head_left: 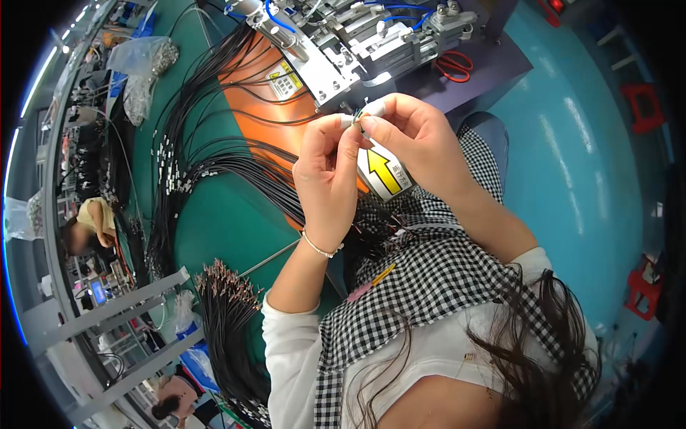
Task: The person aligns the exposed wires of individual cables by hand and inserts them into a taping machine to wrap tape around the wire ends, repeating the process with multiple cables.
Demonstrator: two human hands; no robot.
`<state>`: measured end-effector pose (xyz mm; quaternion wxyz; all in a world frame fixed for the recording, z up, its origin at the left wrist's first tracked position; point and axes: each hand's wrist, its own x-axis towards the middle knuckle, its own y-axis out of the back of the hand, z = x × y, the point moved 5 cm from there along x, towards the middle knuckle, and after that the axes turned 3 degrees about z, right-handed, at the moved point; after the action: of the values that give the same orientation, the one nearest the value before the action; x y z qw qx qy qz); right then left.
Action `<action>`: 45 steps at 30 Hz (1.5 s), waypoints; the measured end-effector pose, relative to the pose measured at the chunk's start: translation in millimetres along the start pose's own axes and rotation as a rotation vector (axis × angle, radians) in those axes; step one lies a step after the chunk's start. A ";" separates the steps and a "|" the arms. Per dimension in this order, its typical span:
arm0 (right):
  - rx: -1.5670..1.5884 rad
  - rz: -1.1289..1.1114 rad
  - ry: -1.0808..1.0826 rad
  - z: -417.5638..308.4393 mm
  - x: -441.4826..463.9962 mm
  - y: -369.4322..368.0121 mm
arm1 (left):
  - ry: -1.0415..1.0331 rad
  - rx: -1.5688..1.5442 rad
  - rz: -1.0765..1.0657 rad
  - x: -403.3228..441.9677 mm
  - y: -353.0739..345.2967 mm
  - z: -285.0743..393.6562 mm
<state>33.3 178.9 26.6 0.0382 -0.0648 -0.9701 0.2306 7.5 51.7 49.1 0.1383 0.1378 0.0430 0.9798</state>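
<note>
My left hand (329,168) and my right hand (418,139) meet just in front of the metal machine (357,53). Thumb and index finger of each hand are pinched together around thin wire ends (356,117), with white coverings on some fingertips. The wire ends are small and partly hidden by the fingers. Below the hands, a white label with a yellow arrow (384,174) shows. Long black cables (250,168) run from the left towards my left hand and pass behind it.
An orange surface (246,93) lies under the cables. Red-handled scissors (454,66) rest right of the machine. A cable bundle with exposed ends (225,300) lies at lower left on the green table (207,232). Two other people (96,218) are at far left and lower left.
</note>
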 end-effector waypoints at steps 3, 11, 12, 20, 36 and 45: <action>0.053 -0.018 0.005 0.2 -5.0 -0.5 | 0.001 0.002 0.020 -5.0 -0.2 3.8; -0.252 -0.119 -0.078 8.0 -0.1 4.2 | 0.068 -0.070 -0.003 -3.5 6.4 -1.5; -0.288 -0.100 -0.014 3.0 1.3 5.4 | 0.070 -0.073 -0.003 -1.0 7.2 0.0; -0.363 -0.143 -0.119 -9.0 15.6 15.4 | 0.081 0.038 -0.060 5.4 5.4 0.0; -0.784 -0.162 0.224 -3.8 17.0 20.2 | 0.341 -0.058 -0.285 27.9 2.5 -28.1; -0.674 -0.407 0.130 10.4 24.7 37.4 | 0.236 0.304 -0.500 37.9 -8.2 -14.7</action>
<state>11.8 211.0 1.5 0.1207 0.1055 -0.9800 -0.1176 -29.5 69.6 43.7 0.3467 0.0273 0.2372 0.9071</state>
